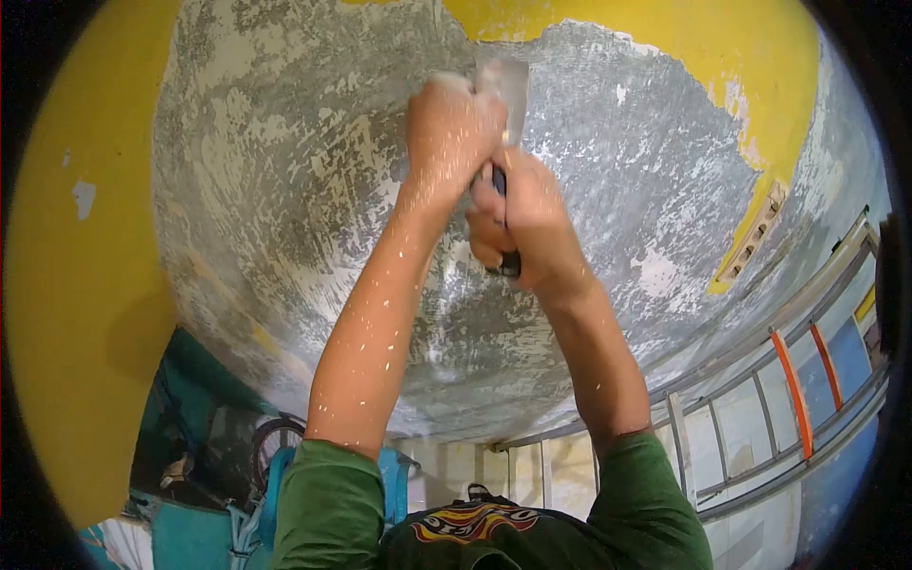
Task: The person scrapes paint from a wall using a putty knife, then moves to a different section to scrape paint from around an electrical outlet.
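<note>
So both hands are up on the wall and working the same scraper. The right hand is wrapped around its dark handle, with the butt end poking out below the fist. The left hand is higher up, right by the metal blade, fingers over its left side. It's a bit blurred there, so I can't tell exactly how each fingertip sits. The two hands are pretty much together, left one just above the right.

The scraper points upward, blade in front of the bare grey patch, its top end just below the ragged edge of the yellow paint. Can't really say if the blade edge is touching the wall. The grey bit is streaky with whitish scrapes, and there are pale flakes all over both forearms.

Off to the right there's a pale strip with dark openings on the wall, and lower down a metal ladder plus a couple of orange bars. Bottom left you get a bicycle wheel near some blue plastic. Green T-shirt at the bottom.
</note>
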### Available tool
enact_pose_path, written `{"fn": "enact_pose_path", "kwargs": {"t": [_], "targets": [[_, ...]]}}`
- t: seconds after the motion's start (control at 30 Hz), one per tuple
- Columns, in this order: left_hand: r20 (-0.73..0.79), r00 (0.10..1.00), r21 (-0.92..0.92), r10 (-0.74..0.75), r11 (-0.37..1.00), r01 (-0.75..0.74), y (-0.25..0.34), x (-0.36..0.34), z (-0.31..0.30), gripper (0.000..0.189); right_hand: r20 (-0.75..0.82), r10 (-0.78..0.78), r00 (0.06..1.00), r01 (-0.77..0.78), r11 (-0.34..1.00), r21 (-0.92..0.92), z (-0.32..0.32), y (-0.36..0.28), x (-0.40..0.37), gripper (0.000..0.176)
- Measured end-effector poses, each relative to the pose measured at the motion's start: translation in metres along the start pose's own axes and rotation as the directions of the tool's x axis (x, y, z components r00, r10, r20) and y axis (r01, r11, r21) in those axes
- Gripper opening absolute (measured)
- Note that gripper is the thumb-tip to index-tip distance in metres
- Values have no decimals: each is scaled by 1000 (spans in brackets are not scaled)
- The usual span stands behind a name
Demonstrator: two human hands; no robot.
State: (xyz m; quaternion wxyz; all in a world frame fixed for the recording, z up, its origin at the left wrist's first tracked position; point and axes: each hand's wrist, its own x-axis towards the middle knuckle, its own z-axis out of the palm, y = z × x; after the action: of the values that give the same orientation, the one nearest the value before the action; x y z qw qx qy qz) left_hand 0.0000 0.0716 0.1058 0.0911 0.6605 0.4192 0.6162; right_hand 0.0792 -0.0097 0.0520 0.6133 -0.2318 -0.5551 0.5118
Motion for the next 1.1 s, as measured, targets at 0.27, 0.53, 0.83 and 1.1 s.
{"fn": "enact_pose_path", "kwargs": {"t": [0.27, 0.53, 0.83, 1.1], "targets": [[89, 996, 14, -27, 1000, 26, -3, -6, -1, 54, -75, 51, 996, -46, 997, 61, 7, -1, -7, 26], [33, 999, -2, 18, 1000, -18, -5, 1, 1, 58, -131, 33, 991, -28, 999, 40, 10, 2, -5, 25], [36, 999, -14, -36, 999, 36, -7, 8, -13, 58, -89, 77, 993, -74, 997, 31, 18, -3, 8, 25], [67, 998, -28, -6, 1000, 8, 3, 20, -27, 55, -117, 112, 987, -95, 986, 137, 29, -8, 21, 24]]}}
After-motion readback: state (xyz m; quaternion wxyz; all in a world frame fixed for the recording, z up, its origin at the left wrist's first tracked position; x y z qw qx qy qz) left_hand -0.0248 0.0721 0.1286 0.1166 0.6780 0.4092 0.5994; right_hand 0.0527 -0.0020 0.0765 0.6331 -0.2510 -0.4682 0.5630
